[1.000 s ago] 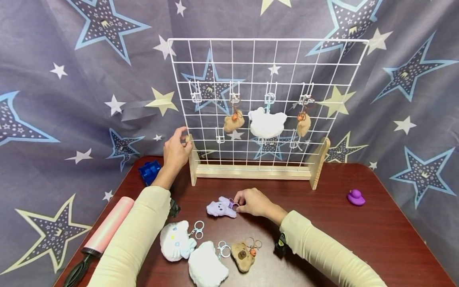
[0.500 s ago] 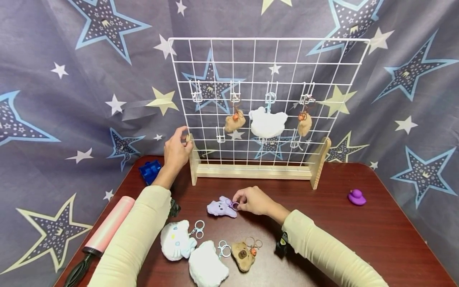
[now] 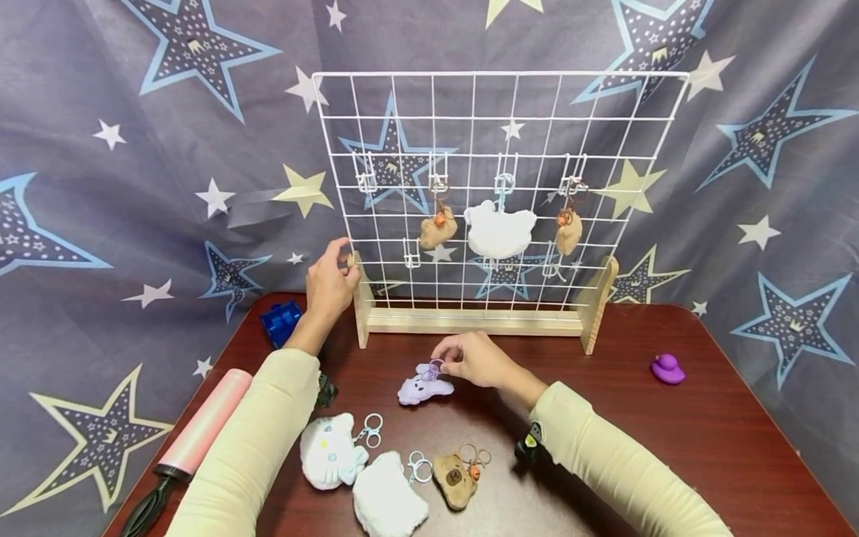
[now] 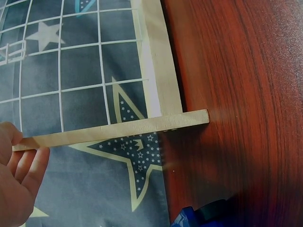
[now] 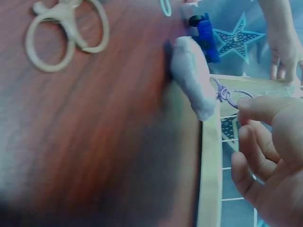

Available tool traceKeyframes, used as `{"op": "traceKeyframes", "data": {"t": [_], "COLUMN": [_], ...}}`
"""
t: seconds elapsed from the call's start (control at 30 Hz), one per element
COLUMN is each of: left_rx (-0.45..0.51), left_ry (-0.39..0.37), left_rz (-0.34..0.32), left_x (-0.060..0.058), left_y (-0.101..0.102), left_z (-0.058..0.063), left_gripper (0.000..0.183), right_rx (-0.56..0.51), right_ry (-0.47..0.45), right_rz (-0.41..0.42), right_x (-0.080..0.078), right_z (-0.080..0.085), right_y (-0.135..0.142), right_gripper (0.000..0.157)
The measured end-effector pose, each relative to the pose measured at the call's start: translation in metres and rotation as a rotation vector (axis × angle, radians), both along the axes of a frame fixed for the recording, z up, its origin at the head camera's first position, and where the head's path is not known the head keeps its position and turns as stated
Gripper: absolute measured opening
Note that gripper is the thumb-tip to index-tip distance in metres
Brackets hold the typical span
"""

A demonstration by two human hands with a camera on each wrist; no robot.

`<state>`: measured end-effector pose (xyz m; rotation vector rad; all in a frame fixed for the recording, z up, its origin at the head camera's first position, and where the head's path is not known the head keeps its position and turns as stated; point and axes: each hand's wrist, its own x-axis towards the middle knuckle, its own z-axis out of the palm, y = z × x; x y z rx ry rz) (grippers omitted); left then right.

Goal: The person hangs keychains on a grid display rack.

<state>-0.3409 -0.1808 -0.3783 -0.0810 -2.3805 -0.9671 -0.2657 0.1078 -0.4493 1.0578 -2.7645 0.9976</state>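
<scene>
Plainly, the biggest thing we see is a dark grey star-patterned backdrop (image 3: pixel 168 112), hung behind a reddish-brown table (image 3: pixel 705 432). Toward the back of the table we have a white wire grid rack (image 3: pixel 403 321) standing upright on a pale wooden base. Along the table's left edge a pink hand pump (image 3: pixel 208 421) lies slanted beside our cream left sleeve (image 3: pixel 251 440).

Our left hand (image 3: pixel 330 287) grips the top end of the rack's left wooden upright (image 4: pixel 113 130), thumb on one side and fingers on the other. Our right hand (image 3: pixel 479 362) pinches a purple key ring (image 5: pixel 244 92) between thumb and forefinger. On that ring is a lilac plush animal (image 3: pixel 416 391), just in front of the rack's base; we cannot tell whether it touches the tabletop.

From the rack's upper hooks hang a white plush (image 3: pixel 499 231) and, one on either side, two small brown plushes (image 3: pixel 438 230). Nearer us lie a white cat plush (image 3: pixel 327 451), another white plush (image 3: pixel 389 496) touching it, and a brown animal-head plush (image 3: pixel 454 481). Smaller are a blue plastic object (image 3: pixel 280 321) beyond our left forearm and a purple toy duck (image 3: pixel 666 369) far right.
</scene>
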Motion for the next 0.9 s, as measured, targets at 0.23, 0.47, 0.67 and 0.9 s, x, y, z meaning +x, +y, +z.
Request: {"op": "traceKeyframes", "data": {"t": [0.23,0.47,0.67,0.9], "left_rx": [-0.007,-0.004,0.000,-0.003], "left_ry": [0.017,0.010,0.013,0.023], "left_rz": [0.003,0.007,0.003,0.001], "left_x": [0.000,0.000,0.001,0.001], "left_y": [0.000,-0.001,-0.001,-0.001], "left_z": [0.000,-0.001,-0.001,0.000], "left_gripper": [0.051,0.051,0.051,0.050], "right_rx": [-0.008,-0.032,-0.042,-0.080], "right_ry": [0.022,0.043,0.057,0.068], "right_rz": [-0.004,0.019,0.034,0.038], "right_x": [-0.001,-0.002,-0.003,-0.006], "right_z": [0.020,0.033,0.044,0.056], "right_y": [-0.001,-0.001,0.000,-0.001], "right_gripper": [0.017,0.020,0.021,0.021]}}
